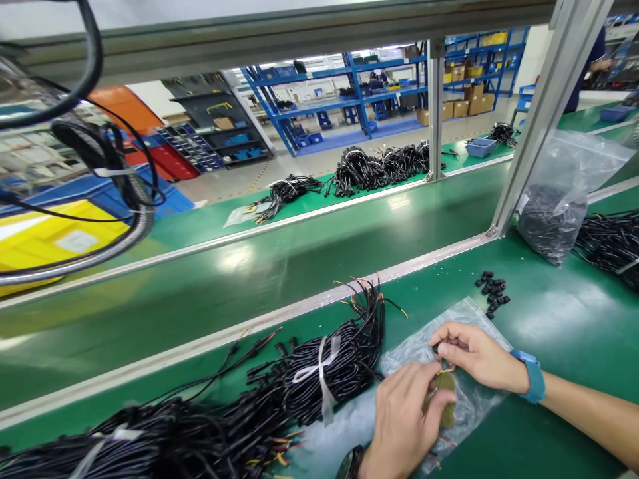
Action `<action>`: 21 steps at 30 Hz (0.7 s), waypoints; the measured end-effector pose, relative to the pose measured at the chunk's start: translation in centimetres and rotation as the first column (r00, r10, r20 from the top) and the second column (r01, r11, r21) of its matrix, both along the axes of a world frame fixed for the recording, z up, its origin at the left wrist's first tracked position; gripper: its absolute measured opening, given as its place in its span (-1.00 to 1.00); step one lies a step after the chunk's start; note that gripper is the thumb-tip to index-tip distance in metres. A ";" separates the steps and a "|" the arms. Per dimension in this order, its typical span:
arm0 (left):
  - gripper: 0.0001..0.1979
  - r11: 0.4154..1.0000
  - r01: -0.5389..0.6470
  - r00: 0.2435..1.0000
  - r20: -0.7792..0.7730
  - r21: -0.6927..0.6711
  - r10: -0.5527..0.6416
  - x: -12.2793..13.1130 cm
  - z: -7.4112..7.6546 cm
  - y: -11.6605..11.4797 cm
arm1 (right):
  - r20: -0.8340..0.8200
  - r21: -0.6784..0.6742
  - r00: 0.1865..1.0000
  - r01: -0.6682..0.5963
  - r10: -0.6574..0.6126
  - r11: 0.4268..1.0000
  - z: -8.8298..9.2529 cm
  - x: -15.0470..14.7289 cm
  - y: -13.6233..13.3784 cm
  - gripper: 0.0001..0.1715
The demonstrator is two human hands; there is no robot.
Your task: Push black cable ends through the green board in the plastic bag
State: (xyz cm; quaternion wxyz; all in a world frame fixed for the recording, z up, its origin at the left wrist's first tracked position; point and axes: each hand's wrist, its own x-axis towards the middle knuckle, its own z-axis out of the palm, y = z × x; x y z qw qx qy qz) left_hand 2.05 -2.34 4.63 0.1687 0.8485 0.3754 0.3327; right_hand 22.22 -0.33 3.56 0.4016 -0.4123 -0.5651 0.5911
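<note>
My right hand [479, 356], with a blue band on its wrist, pinches a small black plastic part [436, 347] between thumb and fingers. Close against it, my left hand [404, 412] has its fingers curled round a thin wire [446, 370] with a yellow end; most of it is hidden. Both hands are over a clear plastic bag [469, 319] lying on the green bench. A yellow-brown flat piece [448, 402] shows beside my left thumb. Just beyond the bag lies a small heap of black plastic parts [493, 293].
A tied bundle of black cables [324, 369] lies left of my hands, with more cables [150, 446] nearer. A filled plastic bag [554, 213] leans by a metal post [529, 126]. A cable bundle [612, 243] lies far right. A conveyor belt [249, 259] runs behind.
</note>
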 end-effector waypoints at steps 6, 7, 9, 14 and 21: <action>-0.77 1.000 -0.017 0.984 0.177 0.008 0.016 0.0 0.3 -0.2 | -0.044 0.002 0.999 0.030 -0.030 1.000 0.1 -0.1 0.0 -0.51; -0.77 1.000 -0.031 0.978 0.208 -0.005 0.031 0.1 0.4 -0.3 | -0.054 0.000 0.998 0.032 -0.032 0.999 0.2 -0.2 -0.2 -0.52; -0.82 0.996 -0.079 0.960 0.264 -0.043 0.088 0.2 0.6 -0.3 | -0.075 -0.006 0.996 0.039 -0.040 0.999 0.5 -0.5 -0.5 -0.53; -0.83 0.978 -0.148 0.935 0.302 -0.150 0.187 0.4 0.5 -0.2 | -0.111 -0.021 0.993 0.027 -0.029 0.999 1.1 -0.9 -1.4 -0.55; -0.82 0.969 -0.125 0.942 0.282 -0.213 0.183 0.4 0.2 0.0 | -0.140 -0.031 0.990 -0.015 0.010 0.999 1.3 -1.0 -1.6 -0.59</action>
